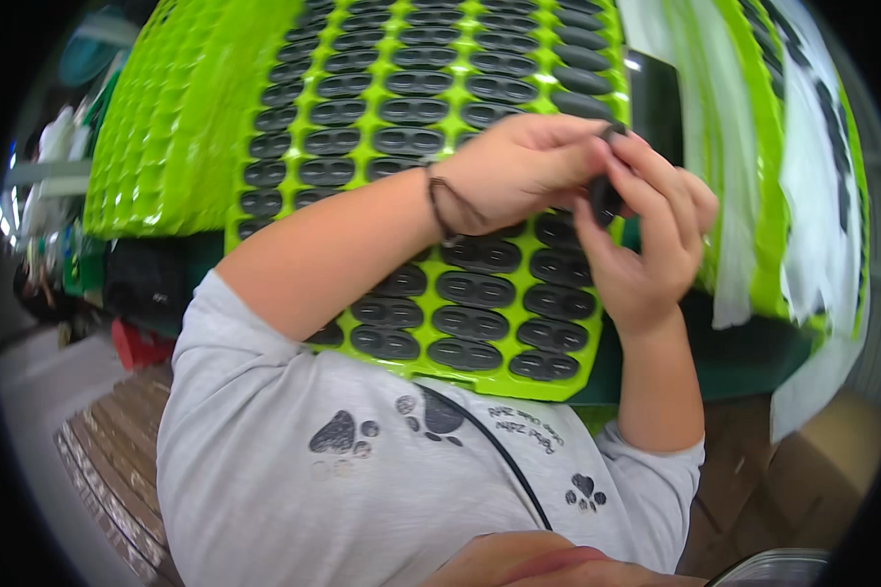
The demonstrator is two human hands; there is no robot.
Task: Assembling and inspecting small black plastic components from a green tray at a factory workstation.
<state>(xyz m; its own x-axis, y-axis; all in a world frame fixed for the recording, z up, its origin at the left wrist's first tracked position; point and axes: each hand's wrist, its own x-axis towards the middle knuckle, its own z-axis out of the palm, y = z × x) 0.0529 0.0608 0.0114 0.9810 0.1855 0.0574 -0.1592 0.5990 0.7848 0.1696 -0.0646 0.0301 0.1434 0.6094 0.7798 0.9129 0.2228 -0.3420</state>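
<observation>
A small black oval piece (607,199) is held up between my two hands, tilted nearly on edge. My left hand (524,166) reaches across from the left and pinches its upper end with thumb and fingers. From the right, my right hand (651,240) grips the same piece, fingers curled round its far side. Below them lies a bright green tray (548,389) with rows of black oval parts (476,289) in its pockets. Most show two recesses; several in the far right column (582,80) look smooth. My hands hide some pockets.
Stacked bright green trays (162,137) stand at the left. To the right, more green trays (768,196) are layered with white sheets (812,225). A dark flat panel (654,108) lies beside the tray on a dark green table (734,357). A red object (139,344) sits lower left.
</observation>
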